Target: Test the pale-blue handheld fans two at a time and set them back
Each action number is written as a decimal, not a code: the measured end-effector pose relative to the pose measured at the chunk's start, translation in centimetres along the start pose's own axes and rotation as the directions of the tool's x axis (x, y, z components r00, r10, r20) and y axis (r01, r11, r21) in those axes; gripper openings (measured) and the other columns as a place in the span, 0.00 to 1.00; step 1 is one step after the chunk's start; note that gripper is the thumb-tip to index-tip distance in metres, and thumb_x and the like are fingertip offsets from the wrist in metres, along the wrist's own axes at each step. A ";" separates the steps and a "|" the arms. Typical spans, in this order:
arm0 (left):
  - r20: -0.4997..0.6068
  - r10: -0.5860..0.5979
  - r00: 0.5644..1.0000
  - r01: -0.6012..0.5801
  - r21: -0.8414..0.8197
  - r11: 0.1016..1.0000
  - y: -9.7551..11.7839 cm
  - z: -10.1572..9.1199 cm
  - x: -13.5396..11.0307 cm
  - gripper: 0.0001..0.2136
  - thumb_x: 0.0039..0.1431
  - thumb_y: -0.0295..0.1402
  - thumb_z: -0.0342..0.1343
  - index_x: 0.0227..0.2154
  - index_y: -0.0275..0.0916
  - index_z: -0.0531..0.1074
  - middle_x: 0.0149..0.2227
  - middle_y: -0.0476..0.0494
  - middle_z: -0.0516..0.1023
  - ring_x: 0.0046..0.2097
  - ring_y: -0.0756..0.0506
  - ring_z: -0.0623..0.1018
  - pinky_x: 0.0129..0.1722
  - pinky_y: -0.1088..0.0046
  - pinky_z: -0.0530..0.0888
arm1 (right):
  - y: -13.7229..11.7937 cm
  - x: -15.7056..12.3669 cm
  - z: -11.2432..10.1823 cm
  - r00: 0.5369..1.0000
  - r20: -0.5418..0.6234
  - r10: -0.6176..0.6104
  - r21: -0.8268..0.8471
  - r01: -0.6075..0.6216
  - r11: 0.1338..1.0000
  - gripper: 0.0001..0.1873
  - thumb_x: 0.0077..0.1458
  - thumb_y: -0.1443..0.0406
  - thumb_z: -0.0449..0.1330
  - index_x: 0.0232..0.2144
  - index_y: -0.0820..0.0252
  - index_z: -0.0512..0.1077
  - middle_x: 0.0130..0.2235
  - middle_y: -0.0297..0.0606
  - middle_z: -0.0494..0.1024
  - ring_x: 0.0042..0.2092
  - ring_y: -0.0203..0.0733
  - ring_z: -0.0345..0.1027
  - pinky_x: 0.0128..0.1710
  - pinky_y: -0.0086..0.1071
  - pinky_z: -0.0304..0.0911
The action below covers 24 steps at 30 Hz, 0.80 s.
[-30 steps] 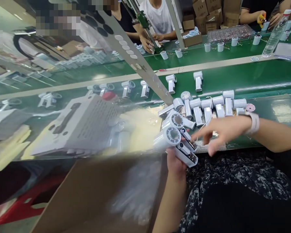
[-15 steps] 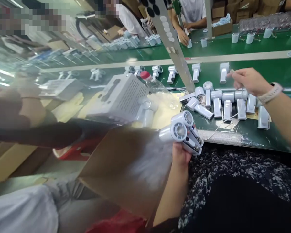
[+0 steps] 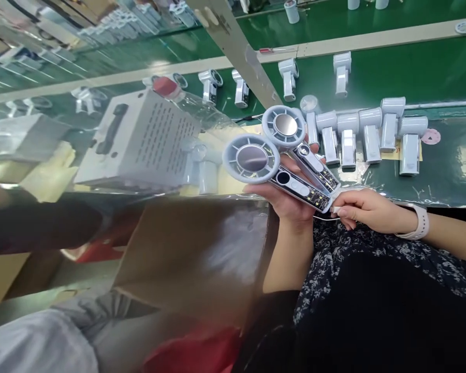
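My left hand [image 3: 291, 199] is closed around the handles of two small white handheld fans [image 3: 279, 155], their round grilles facing me. My right hand [image 3: 363, 208] is pinched on the end of a thin white cable [image 3: 336, 211] at the base of the nearer fan's handle; a pale watch band sits on that wrist. Behind them a row of several more white fans [image 3: 367, 132] lies on the green table edge [image 3: 431, 181].
Further fans [image 3: 289, 77] ride the green conveyor belt [image 3: 431, 67]. A slanted metal post [image 3: 236, 46] crosses the belt. A white perforated box [image 3: 140, 140] and a red-capped bottle [image 3: 165, 85] sit left. A cardboard box [image 3: 194, 248] stands below, beside another person's sleeve [image 3: 34, 223].
My left hand has raised the two fans and turned their grilles toward me. My right hand has come back from the row of fans to the fan's handle base, holding a cable end.
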<state>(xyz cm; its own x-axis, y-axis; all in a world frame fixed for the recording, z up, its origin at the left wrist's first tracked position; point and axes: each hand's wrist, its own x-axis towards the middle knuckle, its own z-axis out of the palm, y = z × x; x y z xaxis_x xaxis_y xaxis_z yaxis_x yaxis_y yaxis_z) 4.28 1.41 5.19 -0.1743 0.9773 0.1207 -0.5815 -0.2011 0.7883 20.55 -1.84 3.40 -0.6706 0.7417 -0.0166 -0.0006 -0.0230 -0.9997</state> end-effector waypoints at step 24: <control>-0.137 -0.023 0.990 0.026 0.017 1.000 -1.0 -0.6 -1.3 0.39 0.47 0.81 0.50 0.22 0.44 0.60 0.50 0.37 0.83 0.58 0.29 0.81 0.51 0.49 0.85 | 1.6 -0.6 2.0 0.971 -0.233 -0.059 -0.030 0.054 0.998 0.27 0.73 0.45 0.56 0.29 0.57 0.72 0.22 0.32 0.73 0.26 0.39 0.70 0.31 0.33 0.65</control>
<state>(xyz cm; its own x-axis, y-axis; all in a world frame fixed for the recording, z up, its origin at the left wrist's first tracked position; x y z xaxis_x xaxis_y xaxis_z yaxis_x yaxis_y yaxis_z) 4.62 0.27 3.83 -0.2681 0.9632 0.0182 -0.5726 -0.1745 0.8011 19.46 -3.68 1.85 -0.4785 0.8772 0.0396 -0.0144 0.0373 -0.9992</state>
